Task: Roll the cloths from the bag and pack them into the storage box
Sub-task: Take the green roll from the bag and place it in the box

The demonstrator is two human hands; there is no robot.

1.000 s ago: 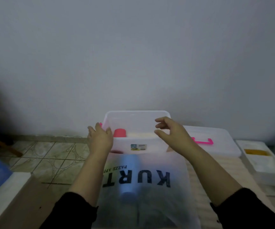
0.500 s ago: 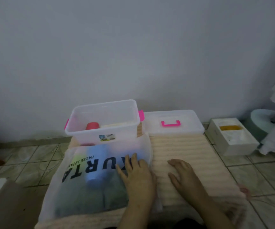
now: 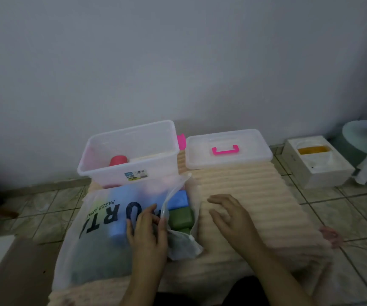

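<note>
A translucent white bag (image 3: 94,235) with black lettering lies on a cream ribbed mat (image 3: 255,208). My left hand (image 3: 147,235) pinches the bag's right edge and lifts it open. Inside show a blue cloth (image 3: 179,198) and a green cloth (image 3: 181,217). My right hand (image 3: 229,215) hovers flat over the mat just right of the opening, fingers relaxed, holding nothing. Behind the bag stands the clear storage box (image 3: 90,171), with a red roll (image 3: 117,161) and a pale roll (image 3: 149,157) in it.
The box's lid (image 3: 229,160) with a pink handle lies on the mat to the box's right. A white foam block (image 3: 319,166) with a yellow inset sits on the tiled floor at right. A wall rises close behind. A brown surface (image 3: 17,274) lies at lower left.
Both hands came back from the storage box to the mat. My left hand, flat on the bag half a second ago, now lifts its edge open, baring the blue and green cloths.
</note>
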